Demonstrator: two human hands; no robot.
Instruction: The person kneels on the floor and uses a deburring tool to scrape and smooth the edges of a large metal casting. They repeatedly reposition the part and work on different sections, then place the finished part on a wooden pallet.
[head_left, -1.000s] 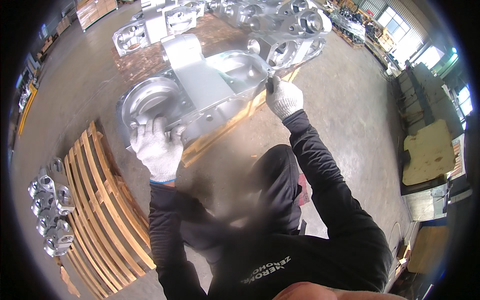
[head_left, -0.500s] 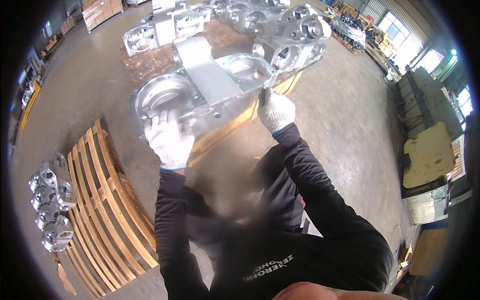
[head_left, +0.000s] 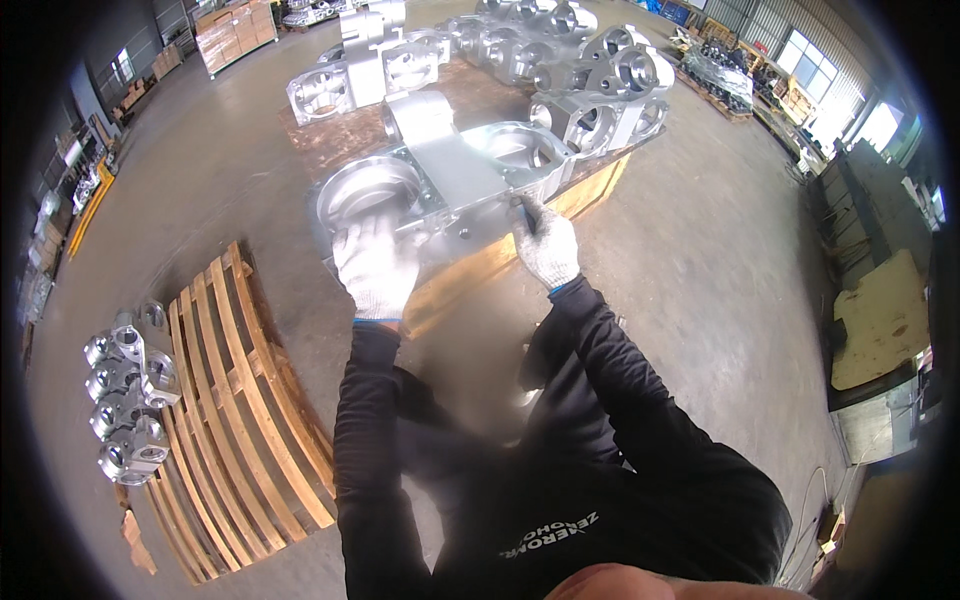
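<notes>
A large silver machined metal casting (head_left: 455, 175) lies in front of me on a wooden-sided stand, with a round bore at either end and a raised band across its middle. My left hand (head_left: 378, 268), in a white knit glove, rests on its near left side below the left bore. Those fingers are stretched out, thumb apart. At the casting's near edge, right of the raised band, is my right hand (head_left: 548, 248), also gloved. Its fingers are curled together by a dark patch, and I cannot make out what they hold.
Several similar castings (head_left: 590, 95) crowd the far part of the rusty brown top (head_left: 325, 140). Left of me a slatted wooden pallet (head_left: 240, 370) lies on the concrete floor, with more silver castings (head_left: 130, 385) at its far side. A yellowish panel (head_left: 880, 320) stands at right.
My right hand has moved left along the near edge, away from the right corner toward the raised band. My left hand stays on the casting. The whole view has shifted slightly.
</notes>
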